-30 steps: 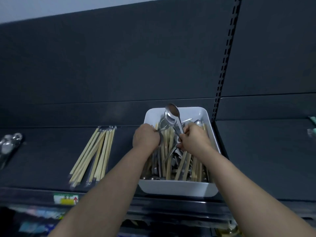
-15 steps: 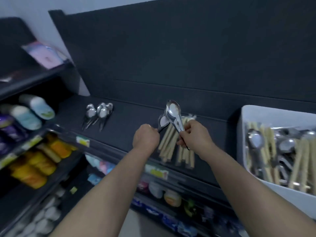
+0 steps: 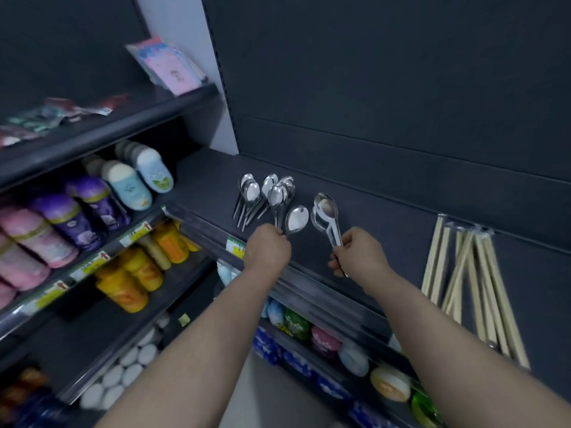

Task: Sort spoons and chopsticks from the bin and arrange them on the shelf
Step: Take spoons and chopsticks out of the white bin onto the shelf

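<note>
My left hand (image 3: pixel 268 249) grips a steel spoon (image 3: pixel 296 218) by its handle, bowl pointing up, just right of a row of several spoons (image 3: pixel 265 193) lying on the dark shelf (image 3: pixel 386 230). My right hand (image 3: pixel 358 257) holds a small bunch of spoons (image 3: pixel 325 211) by their handles, bowls raised above the shelf. A pile of wooden chopsticks (image 3: pixel 472 279) lies on the same shelf to the right. The bin is out of view.
The shelf's front rail (image 3: pixel 309 282) carries a price tag (image 3: pixel 234 246). To the left stand shelves with pink, purple and orange bottles (image 3: pixel 71 217). Packaged goods (image 3: pixel 309 332) fill the shelf below.
Both hands lifted spoons out of the white bin and carried them left, past the chopsticks, to the spoon row. The view swung left, so the bin has left the frame.
</note>
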Available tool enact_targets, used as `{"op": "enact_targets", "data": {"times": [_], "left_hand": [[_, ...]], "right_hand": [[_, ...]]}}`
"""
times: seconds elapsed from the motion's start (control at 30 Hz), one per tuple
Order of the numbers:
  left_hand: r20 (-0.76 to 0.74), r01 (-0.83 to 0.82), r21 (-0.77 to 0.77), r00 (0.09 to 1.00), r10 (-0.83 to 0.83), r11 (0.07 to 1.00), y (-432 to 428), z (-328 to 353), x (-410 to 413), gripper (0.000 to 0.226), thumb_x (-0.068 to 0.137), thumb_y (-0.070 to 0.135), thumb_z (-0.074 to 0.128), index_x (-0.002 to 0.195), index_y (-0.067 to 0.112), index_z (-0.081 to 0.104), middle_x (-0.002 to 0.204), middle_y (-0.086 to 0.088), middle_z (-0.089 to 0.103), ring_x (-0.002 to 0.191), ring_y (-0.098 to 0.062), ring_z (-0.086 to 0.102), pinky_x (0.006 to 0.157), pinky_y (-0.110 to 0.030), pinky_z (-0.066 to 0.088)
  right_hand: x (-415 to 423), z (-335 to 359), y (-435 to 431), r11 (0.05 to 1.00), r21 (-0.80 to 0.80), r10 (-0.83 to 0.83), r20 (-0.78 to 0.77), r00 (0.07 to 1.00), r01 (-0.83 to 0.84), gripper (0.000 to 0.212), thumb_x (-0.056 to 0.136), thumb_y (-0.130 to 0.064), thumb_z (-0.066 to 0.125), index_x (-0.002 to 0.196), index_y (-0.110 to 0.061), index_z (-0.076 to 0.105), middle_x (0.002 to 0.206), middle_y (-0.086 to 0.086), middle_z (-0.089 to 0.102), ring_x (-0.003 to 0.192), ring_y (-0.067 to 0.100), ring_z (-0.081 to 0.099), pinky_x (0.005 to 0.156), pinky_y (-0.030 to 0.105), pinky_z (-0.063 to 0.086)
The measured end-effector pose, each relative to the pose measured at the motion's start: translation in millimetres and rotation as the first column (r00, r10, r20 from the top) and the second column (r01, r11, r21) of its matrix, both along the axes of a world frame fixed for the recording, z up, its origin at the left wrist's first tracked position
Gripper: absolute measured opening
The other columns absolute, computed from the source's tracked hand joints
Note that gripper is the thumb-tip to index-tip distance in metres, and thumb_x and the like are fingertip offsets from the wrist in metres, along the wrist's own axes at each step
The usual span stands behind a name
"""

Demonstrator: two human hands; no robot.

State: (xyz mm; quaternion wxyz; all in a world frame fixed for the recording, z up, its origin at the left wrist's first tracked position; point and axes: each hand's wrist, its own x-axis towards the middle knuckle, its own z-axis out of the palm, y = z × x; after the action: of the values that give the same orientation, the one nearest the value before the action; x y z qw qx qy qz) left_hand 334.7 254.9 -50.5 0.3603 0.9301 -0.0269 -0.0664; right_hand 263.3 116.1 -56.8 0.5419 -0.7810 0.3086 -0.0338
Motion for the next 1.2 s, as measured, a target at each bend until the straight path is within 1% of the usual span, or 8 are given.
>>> {"op": "enact_targets", "data": {"times": [0.3,0.43,0.6,0.73,0.87,0.97,1.1,1.2], "left_hand": [[0.009,-0.088,-0.049,0.996,0.088,0.995,-11.5,-11.3,88.6,0.03,0.094,0.015,0.051,0.122,0.01,0.06,0.123,-0.009,0.063,0.114,-0.03,0.057,0.093,-0.031,0.045],[0.026,-0.14,-0.041,0.99,0.141,0.989,-10.8,-13.0,124.8,0.03,0.096,0.015,0.047,0.125,0.01,0.057,0.123,-0.008,0.062,0.112,-0.028,0.056,0.08,-0.026,0.037],[0.025,-0.136,0.002,0.99,0.136,0.991,-10.8,-17.0,156.8,0.033,0.098,0.014,0.044,0.13,0.01,0.05,0.128,-0.01,0.057,0.115,-0.029,0.054,0.077,-0.027,0.034],[0.031,-0.079,0.023,0.996,0.079,0.997,-8.1,-27.0,174.9,0.033,0.097,0.014,0.046,0.13,0.009,0.049,0.125,-0.011,0.058,0.112,-0.029,0.055,0.076,-0.029,0.035],[0.034,0.039,0.093,0.999,-0.042,0.995,1.3,-37.0,186.6,0.028,0.093,0.014,0.053,0.12,0.007,0.052,0.117,-0.013,0.059,0.097,-0.028,0.057,0.07,-0.03,0.038],[0.034,0.135,0.15,0.989,-0.142,0.979,10.6,-37.9,193.4,0.033,0.091,0.021,0.06,0.12,0.006,0.051,0.119,-0.013,0.054,0.104,-0.03,0.056,0.073,-0.031,0.038],[0.139,0.21,0.299,0.956,-0.26,0.931,18.8,-33.8,200.2,0.041,0.088,0.02,0.06,0.127,0.012,0.05,0.128,-0.01,0.05,0.117,-0.029,0.044,0.083,-0.037,0.042],[0.221,0.311,0.323,0.893,-0.391,0.894,11.1,-27.6,194.5,0.036,0.089,0.019,0.059,0.124,0.014,0.053,0.128,-0.007,0.051,0.122,-0.029,0.04,0.088,-0.042,0.042]], "right_hand": [[101.1,-25.4,-4.2,0.996,0.086,-0.036,-0.017,0.999,0.037,0.01,0.092,-0.002,0.047,0.102,0.0,0.052,0.093,0.016,0.065,0.062,0.016,0.063,0.067,0.038,0.059],[137.8,-33.5,-2.0,0.991,0.127,-0.034,-0.027,0.999,0.038,0.009,0.092,0.0,0.047,0.1,0.001,0.051,0.087,0.015,0.063,0.061,0.018,0.063,0.066,0.039,0.058],[169.4,-37.4,-4.1,0.993,0.11,-0.041,-0.045,0.998,0.045,0.005,0.092,-0.001,0.048,0.093,-0.005,0.052,0.086,0.014,0.064,0.06,0.017,0.064,0.065,0.039,0.059],[182.6,-41.1,0.7,0.997,0.07,-0.014,-0.083,0.996,0.019,0.015,0.091,-0.004,0.049,0.103,-0.011,0.051,0.088,0.012,0.066,0.063,0.019,0.068,0.066,0.044,0.06],[188.9,-38.1,10.8,0.946,-0.299,0.048,-0.263,0.964,-0.129,0.024,0.088,-0.027,0.054,0.111,-0.02,0.053,0.1,0.004,0.067,0.092,0.024,0.065,0.073,0.032,0.052],[192.8,-26.8,21.5,0.856,-0.466,0.031,-0.386,0.922,-0.224,0.022,0.088,-0.04,0.054,0.103,-0.026,0.062,0.101,-0.002,0.065,0.095,0.021,0.06,0.069,0.026,0.042],[184.0,-16.4,33.1,0.744,-0.623,-0.021,-0.383,0.923,-0.242,0.02,0.09,-0.035,0.05,0.1,-0.028,0.066,0.106,-0.001,0.064,0.102,0.024,0.059,0.071,0.027,0.042],[164.2,-14.2,35.2,0.676,-0.693,-0.059,-0.388,0.92,-0.249,0.023,0.093,-0.029,0.049,0.111,-0.023,0.063,0.113,0.004,0.06,0.108,0.026,0.055,0.075,0.031,0.043]]}}
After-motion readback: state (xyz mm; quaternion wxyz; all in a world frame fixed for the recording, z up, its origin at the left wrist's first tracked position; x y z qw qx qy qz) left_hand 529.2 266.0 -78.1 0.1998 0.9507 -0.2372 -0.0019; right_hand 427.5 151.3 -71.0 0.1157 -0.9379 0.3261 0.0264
